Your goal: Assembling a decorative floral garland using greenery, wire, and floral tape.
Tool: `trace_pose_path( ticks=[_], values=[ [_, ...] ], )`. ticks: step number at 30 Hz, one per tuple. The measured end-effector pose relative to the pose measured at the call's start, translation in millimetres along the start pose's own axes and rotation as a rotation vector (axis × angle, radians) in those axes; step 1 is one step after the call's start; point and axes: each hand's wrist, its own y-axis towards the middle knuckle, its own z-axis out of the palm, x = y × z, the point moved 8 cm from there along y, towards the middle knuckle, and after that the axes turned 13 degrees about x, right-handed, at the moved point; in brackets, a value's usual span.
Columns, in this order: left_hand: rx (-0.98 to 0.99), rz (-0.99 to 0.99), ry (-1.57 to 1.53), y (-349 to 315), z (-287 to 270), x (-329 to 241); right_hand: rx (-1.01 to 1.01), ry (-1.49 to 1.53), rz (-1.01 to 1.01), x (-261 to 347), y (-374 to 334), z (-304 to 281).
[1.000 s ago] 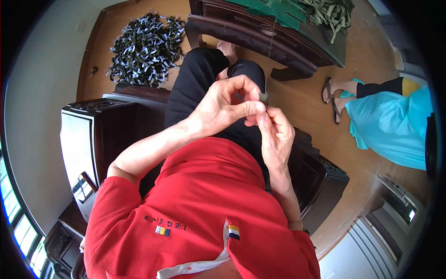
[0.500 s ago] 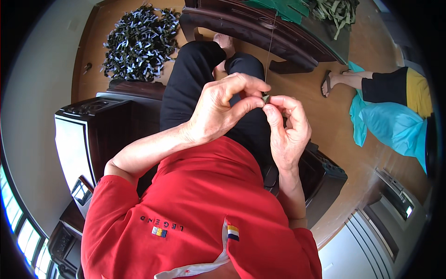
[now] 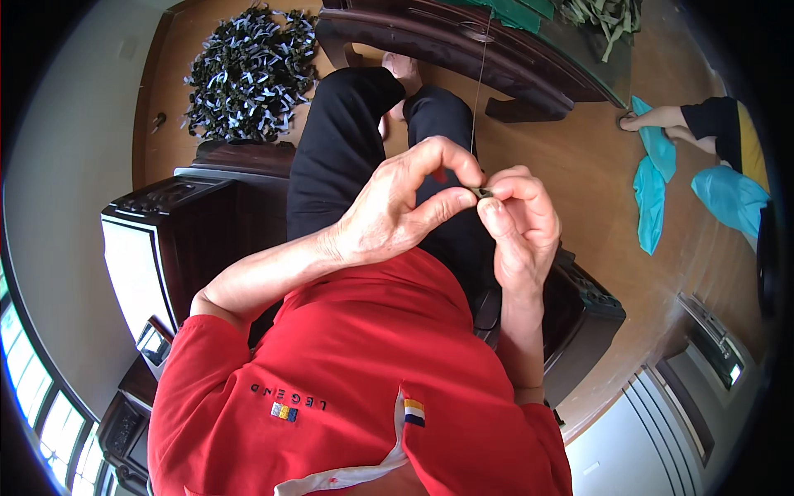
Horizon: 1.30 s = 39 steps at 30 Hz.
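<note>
My hands meet above my lap around a small folded green piece (image 3: 480, 193), too small to tell its exact kind. My left hand (image 3: 389, 202) pinches it between thumb and bent index finger. From the other side, thumb and fingertips of my right hand (image 3: 523, 227) close on it too. A thin thread (image 3: 478, 91) runs up from the fingers of my left hand toward the table. The fingertips partly cover the piece.
Ahead stands a dark wooden table (image 3: 413, 40) with green sheeting (image 3: 517, 11) and olive strips (image 3: 608, 21) on it. A heap of dark green and whitish pieces (image 3: 248, 78) lies on the floor at far left. Turquoise bags (image 3: 653, 194) and another person's legs (image 3: 695, 131) are at right.
Both hands have shifted slightly down and right with the green piece, which has turned and looks narrower. The other person has moved farther right, and the turquoise bags now show apart.
</note>
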Motion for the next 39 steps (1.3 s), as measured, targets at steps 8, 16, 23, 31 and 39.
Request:
trace_pose_path(
  ticks=[8, 16, 23, 31, 39],
  values=[
    [0.045, -0.167, 0.134, -4, -3, 32, -0.052, -0.246, 0.236, -14, 23, -37],
    [0.003, -0.489, -0.169, -17, 4, 95, -0.066, -0.087, 0.526, -86, 51, -65],
    [0.028, -0.587, -0.233, -21, 9, 120, 0.013, -0.069, 0.499, -98, 60, -62],
    [-0.033, -0.546, -0.289, -4, -1, 123, 0.003, -0.12, 0.5, -93, 63, -61],
    [-0.34, -0.569, -0.421, 116, -50, 146, -0.258, -0.123, 0.438, -64, 62, -89]
  ],
)
